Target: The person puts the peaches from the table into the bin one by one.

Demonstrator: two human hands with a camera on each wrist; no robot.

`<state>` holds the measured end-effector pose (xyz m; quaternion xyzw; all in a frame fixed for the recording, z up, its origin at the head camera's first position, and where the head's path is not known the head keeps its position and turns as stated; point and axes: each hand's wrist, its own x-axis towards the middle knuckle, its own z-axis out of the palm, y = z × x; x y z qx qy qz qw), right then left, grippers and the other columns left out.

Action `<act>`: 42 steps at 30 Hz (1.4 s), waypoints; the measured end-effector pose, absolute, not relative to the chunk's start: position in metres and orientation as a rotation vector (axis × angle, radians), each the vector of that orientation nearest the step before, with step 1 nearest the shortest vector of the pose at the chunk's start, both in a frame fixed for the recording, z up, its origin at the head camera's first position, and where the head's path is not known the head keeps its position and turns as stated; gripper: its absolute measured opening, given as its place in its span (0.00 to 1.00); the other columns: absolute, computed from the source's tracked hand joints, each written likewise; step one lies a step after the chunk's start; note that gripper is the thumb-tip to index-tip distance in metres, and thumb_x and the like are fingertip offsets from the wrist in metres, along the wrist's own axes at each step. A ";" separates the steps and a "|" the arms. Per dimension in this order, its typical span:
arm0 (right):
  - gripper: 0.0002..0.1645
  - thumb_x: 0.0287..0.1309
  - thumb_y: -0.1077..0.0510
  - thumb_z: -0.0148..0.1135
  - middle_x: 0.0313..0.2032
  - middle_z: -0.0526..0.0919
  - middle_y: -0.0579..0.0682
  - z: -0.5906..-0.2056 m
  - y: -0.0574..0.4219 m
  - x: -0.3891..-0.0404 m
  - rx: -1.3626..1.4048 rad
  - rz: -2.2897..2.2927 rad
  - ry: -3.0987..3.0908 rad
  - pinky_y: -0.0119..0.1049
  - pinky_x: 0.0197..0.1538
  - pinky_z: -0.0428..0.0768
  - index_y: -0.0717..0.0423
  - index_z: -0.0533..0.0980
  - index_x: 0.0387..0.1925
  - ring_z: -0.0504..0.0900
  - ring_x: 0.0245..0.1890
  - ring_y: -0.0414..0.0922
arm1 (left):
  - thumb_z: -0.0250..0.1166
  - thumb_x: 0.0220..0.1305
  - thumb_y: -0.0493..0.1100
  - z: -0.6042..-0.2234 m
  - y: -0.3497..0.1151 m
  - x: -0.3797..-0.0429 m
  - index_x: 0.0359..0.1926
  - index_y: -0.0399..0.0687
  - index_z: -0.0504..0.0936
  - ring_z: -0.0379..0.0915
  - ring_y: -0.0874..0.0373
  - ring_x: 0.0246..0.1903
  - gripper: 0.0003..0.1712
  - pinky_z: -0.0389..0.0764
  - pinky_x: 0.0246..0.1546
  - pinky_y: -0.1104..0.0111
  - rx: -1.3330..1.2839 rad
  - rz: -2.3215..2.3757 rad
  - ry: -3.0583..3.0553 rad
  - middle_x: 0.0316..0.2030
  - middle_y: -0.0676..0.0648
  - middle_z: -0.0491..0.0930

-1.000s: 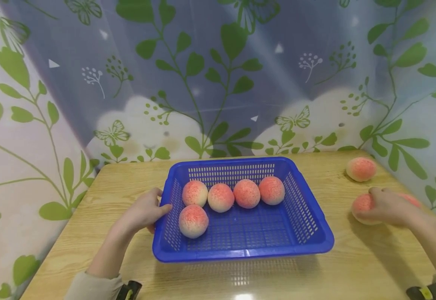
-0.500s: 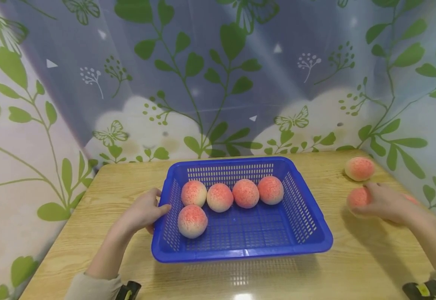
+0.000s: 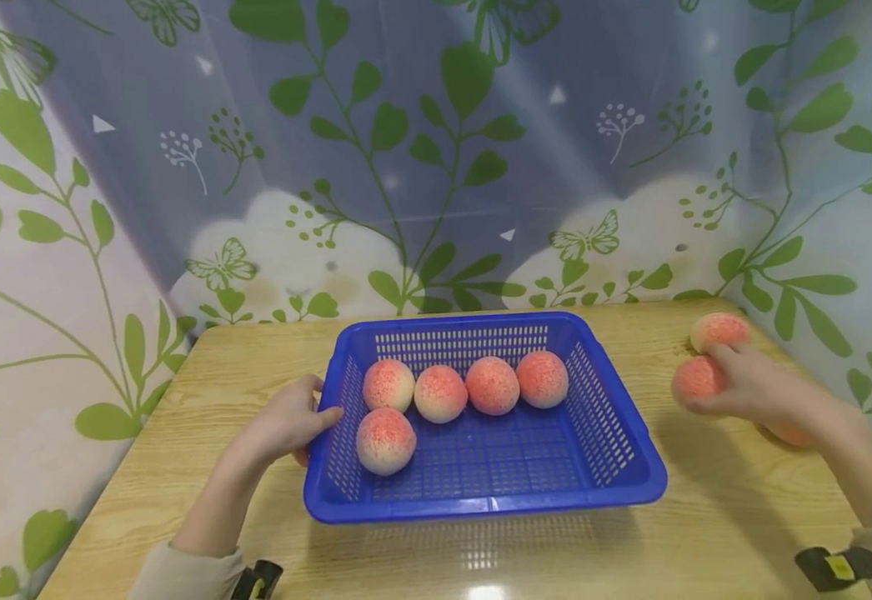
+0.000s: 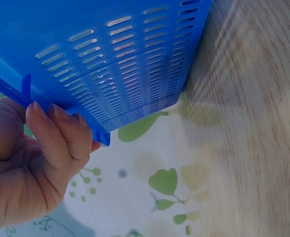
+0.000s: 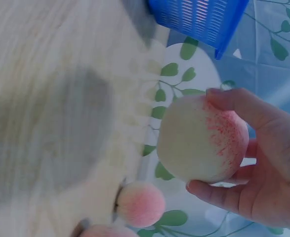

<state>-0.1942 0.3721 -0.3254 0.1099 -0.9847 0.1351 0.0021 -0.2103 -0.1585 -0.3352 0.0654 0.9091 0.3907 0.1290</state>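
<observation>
A blue perforated plastic basket (image 3: pixel 484 506) stands mid-table with several pink-and-cream peaches inside, four in a row along the back and one peach (image 3: pixel 387 442) in front at the left. My left hand (image 3: pixel 297 421) grips the basket's left rim, thumb over the top; the left wrist view shows its fingers (image 4: pixel 61 133) curled under the lip. My right hand (image 3: pixel 754 385) holds a peach (image 5: pixel 201 140) between thumb and fingers, raised over the table to the right of the basket. Behind it lies another peach (image 3: pixel 719 329), and one more (image 3: pixel 790 433) is partly hidden under the right hand.
The wooden table (image 3: pixel 248 533) ends at a patterned cloth backdrop (image 3: pixel 436 167) with green leaves and butterflies, which also rises along both sides. In the right wrist view, two peaches lie low on the table near its edge, one of them a whole peach (image 5: pixel 141 204).
My right hand has lifted its peach and carried it left toward the basket, uncovering part of the peach behind. The left hand and basket have stayed in place.
</observation>
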 end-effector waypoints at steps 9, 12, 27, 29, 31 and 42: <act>0.46 0.38 0.44 0.74 0.44 0.74 0.69 -0.308 0.361 -0.204 0.507 0.252 -3.003 0.52 0.39 0.76 0.72 0.67 0.51 0.74 0.43 0.61 | 0.56 0.65 0.39 -0.335 -0.158 -0.209 0.56 0.24 0.59 0.74 0.55 0.11 0.26 0.80 0.13 0.62 0.196 1.129 2.654 0.20 0.40 0.75; 0.48 0.40 0.44 0.73 0.48 0.71 0.71 -0.301 0.352 -0.202 0.517 0.247 -2.987 0.53 0.40 0.76 0.73 0.66 0.53 0.73 0.45 0.62 | 0.56 0.65 0.39 -0.335 -0.158 -0.210 0.56 0.25 0.59 0.74 0.55 0.11 0.26 0.79 0.13 0.63 0.203 1.136 2.656 0.20 0.40 0.75; 0.53 0.44 0.38 0.69 0.60 0.61 0.71 -0.273 0.296 -0.208 0.605 0.318 -3.044 0.63 0.51 0.70 0.68 0.61 0.61 0.64 0.57 0.68 | 0.56 0.65 0.39 -0.335 -0.160 -0.209 0.56 0.25 0.59 0.74 0.55 0.11 0.26 0.79 0.13 0.62 0.195 1.163 2.642 0.20 0.40 0.75; 0.52 0.44 0.39 0.69 0.60 0.61 0.71 -0.273 0.291 -0.209 0.609 0.321 -3.052 0.63 0.50 0.70 0.68 0.61 0.62 0.63 0.57 0.68 | 0.56 0.65 0.39 -0.335 -0.159 -0.208 0.56 0.25 0.59 0.74 0.55 0.11 0.26 0.79 0.13 0.62 0.193 1.167 2.639 0.20 0.40 0.75; 0.52 0.44 0.39 0.70 0.58 0.63 0.70 -0.273 0.286 -0.210 0.622 0.312 -3.054 0.61 0.48 0.73 0.67 0.61 0.62 0.66 0.55 0.66 | 0.56 0.65 0.39 -0.335 -0.159 -0.208 0.56 0.26 0.59 0.74 0.55 0.11 0.25 0.79 0.12 0.63 0.186 1.172 2.635 0.21 0.40 0.75; 0.50 0.44 0.41 0.69 0.57 0.66 0.66 -0.266 0.261 -0.217 0.753 0.286 -3.059 0.58 0.49 0.74 0.64 0.62 0.62 0.70 0.54 0.62 | 0.56 0.65 0.39 -0.333 -0.160 -0.209 0.56 0.26 0.59 0.74 0.55 0.11 0.26 0.80 0.14 0.62 0.180 1.160 2.627 0.22 0.39 0.75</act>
